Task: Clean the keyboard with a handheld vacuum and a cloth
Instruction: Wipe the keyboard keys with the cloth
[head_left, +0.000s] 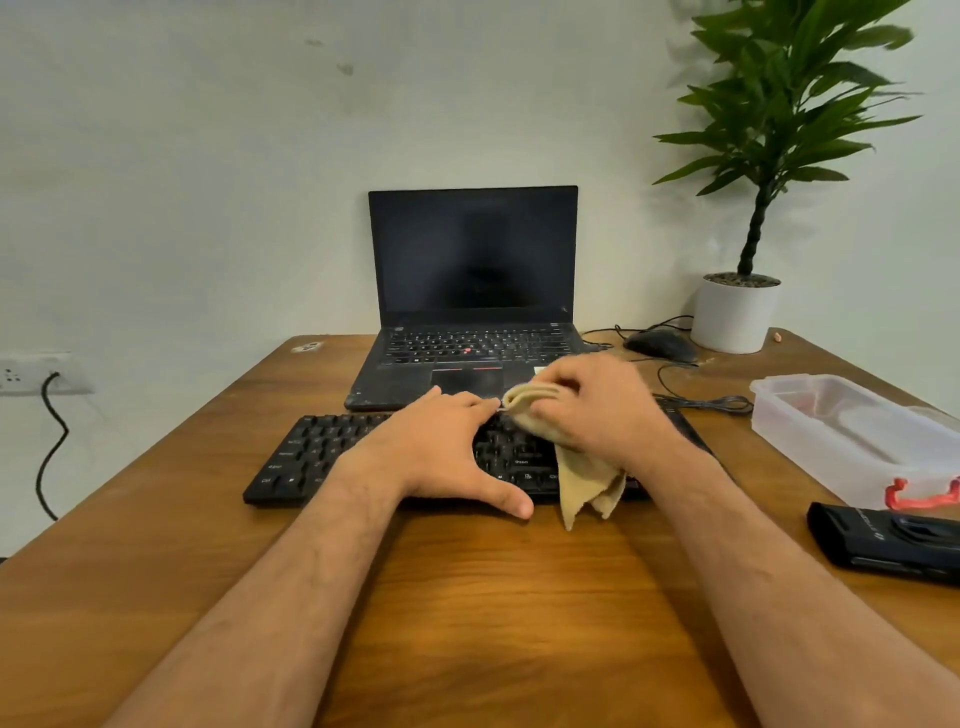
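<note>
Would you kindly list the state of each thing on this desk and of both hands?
Left hand: fingers straight, resting on the keyboard.
Right hand: gripping the cloth.
Cloth: bunched, hanging over the keyboard's front edge.
Keyboard: flat on the desk.
Laptop: open, screen dark.
Vacuum: lying on the desk, untouched.
Box: lid on.
Mouse: idle.
</note>
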